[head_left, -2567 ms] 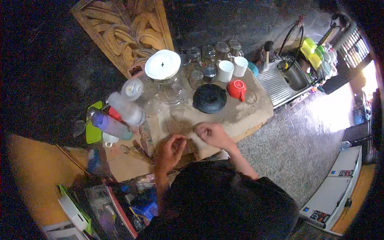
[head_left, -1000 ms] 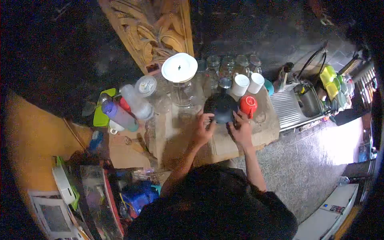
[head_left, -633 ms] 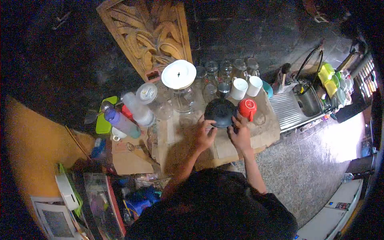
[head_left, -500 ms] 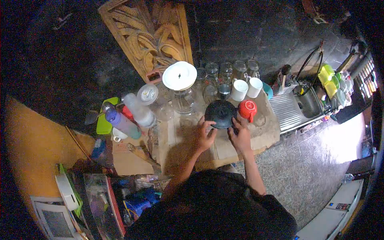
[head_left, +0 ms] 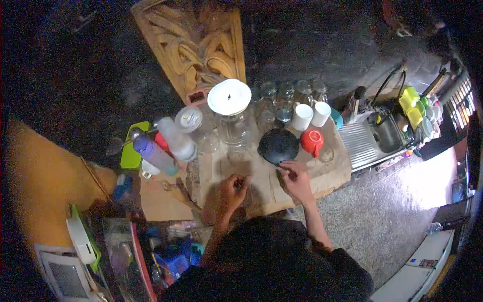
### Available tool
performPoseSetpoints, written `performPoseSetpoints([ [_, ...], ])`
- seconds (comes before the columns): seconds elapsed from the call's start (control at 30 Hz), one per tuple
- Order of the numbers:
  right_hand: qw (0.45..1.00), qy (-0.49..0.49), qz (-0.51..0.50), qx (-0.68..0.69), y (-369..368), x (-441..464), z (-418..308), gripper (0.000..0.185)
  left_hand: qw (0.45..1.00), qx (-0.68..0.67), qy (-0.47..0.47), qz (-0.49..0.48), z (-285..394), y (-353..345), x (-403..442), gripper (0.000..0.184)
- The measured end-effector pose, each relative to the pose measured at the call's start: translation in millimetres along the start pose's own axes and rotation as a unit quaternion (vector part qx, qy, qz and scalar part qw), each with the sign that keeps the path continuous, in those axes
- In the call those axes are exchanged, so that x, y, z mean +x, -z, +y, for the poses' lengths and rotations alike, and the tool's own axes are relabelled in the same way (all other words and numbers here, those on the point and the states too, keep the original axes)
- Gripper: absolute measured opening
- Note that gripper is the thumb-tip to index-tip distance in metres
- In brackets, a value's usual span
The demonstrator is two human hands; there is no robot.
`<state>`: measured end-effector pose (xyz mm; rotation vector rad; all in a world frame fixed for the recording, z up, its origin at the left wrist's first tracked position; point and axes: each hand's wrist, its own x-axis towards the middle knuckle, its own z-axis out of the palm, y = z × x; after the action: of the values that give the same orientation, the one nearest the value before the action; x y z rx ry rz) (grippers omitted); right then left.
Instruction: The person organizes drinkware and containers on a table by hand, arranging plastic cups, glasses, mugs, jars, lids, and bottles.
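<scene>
A black bowl (head_left: 278, 146) lies with its rounded side up on the cardboard-covered table. My right hand (head_left: 296, 180) is at its near edge, thumb and fingers closed on the rim. My left hand (head_left: 234, 191) is apart from the bowl, to its lower left over the cardboard (head_left: 271, 194). Its fingers are loosely curled with a hollow between them and the thumb, and nothing shows in it. Just right of the bowl sits an upturned red cup (head_left: 312, 142). Behind it stand two white mugs (head_left: 302, 117).
Several clear glasses (head_left: 286, 93) line the back of the table. Left of them stand a glass jar with a white lid (head_left: 229, 98), a clear container (head_left: 189, 120) and a purple-topped bottle (head_left: 151, 153). A metal sink (head_left: 387, 136) adjoins on the right.
My left hand has let go of the bowl and drawn back down and left. My right hand has shifted slightly left and down along the bowl's near edge.
</scene>
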<state>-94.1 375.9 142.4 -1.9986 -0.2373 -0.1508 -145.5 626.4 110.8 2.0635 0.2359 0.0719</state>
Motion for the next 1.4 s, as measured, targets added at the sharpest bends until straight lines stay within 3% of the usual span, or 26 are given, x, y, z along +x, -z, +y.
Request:
performPoseSetpoints([
  [0.07,1.0,0.008,-0.027,0.01,-9,-3,-6,0.025,0.999,0.028,0.028,-0.01,-10,7,-10,0.026],
  [0.13,0.998,0.018,-0.052,0.02,-21,-5,-10,0.026,0.997,0.06,-0.053,-0.006,21,30,-24,0.029],
  [0.17,0.996,0.012,-0.077,0.032,-28,-7,-12,0.026,0.997,0.06,-0.048,-0.004,9,29,-25,0.029],
  [0.23,0.993,0.002,-0.112,0.043,-39,-10,-17,0.026,0.994,-0.044,-0.102,-0.001,-8,25,-29,0.029],
  [0.33,0.98,0.028,-0.189,0.054,-55,-12,-29,0.026,0.995,-0.047,-0.086,-0.035,2,44,-42,0.028],
  [0.43,0.963,0.033,-0.259,0.061,-72,-7,-40,0.024,0.996,0.038,-0.077,-0.017,4,57,-52,0.028],
  [0.53,0.954,-0.007,-0.285,0.089,-90,-8,-45,0.023,0.997,0.02,-0.075,0.015,-2,62,-59,0.026],
  [0.67,0.954,0.026,-0.289,0.075,-108,-7,-48,0.022,0.994,0.038,-0.079,0.061,-11,68,-68,0.028],
  [0.8,0.955,0.068,-0.273,0.099,-107,0,-69,0.021,0.995,-0.037,-0.071,0.061,-11,79,-71,0.028],
  [0.83,0.948,-0.044,-0.292,0.118,-106,-1,-63,0.021,0.994,-0.042,-0.069,0.075,-8,83,-70,0.027],
  [0.93,0.93,-0.065,-0.281,0.228,-100,10,-79,0.019,0.998,-0.04,0.014,0.055,-16,81,-54,0.023],
  [0.97,0.947,0.004,-0.268,0.179,-102,15,-71,0.02,0.997,-0.042,0.015,0.066,-18,82,-49,0.023],
  [1.03,0.951,0.022,-0.267,0.152,-100,18,-70,0.019,0.972,0.033,-0.202,0.117,-14,88,-40,0.023],
  [1.1,0.953,0.041,-0.271,0.127,-99,17,-69,0.018,0.965,0.032,-0.23,0.12,-15,86,-36,0.024],
  [1.13,0.948,-0.004,-0.281,0.152,-99,15,-68,0.018,0.959,0.033,-0.26,0.108,-16,85,-36,0.025],
  [1.17,0.94,-0.05,-0.289,0.175,-98,12,-67,0.019,0.959,0.034,-0.256,0.119,-17,82,-39,0.025],
  [1.23,0.943,-0.044,-0.296,0.144,-98,8,-55,0.019,0.979,-0.011,-0.205,0.023,-11,78,-46,0.027],
  [1.27,0.949,-0.044,-0.29,0.115,-99,6,-49,0.019,0.979,-0.011,-0.202,0.031,-7,83,-49,0.027],
  [1.37,0.938,-0.04,-0.298,0.173,-100,3,-48,0.019,0.987,-0.025,-0.118,-0.108,63,144,-69,0.023],
  [1.4,0.93,-0.066,-0.297,0.205,-100,2,-46,0.019,0.98,-0.033,-0.197,-0.024,77,170,-70,0.021],
])
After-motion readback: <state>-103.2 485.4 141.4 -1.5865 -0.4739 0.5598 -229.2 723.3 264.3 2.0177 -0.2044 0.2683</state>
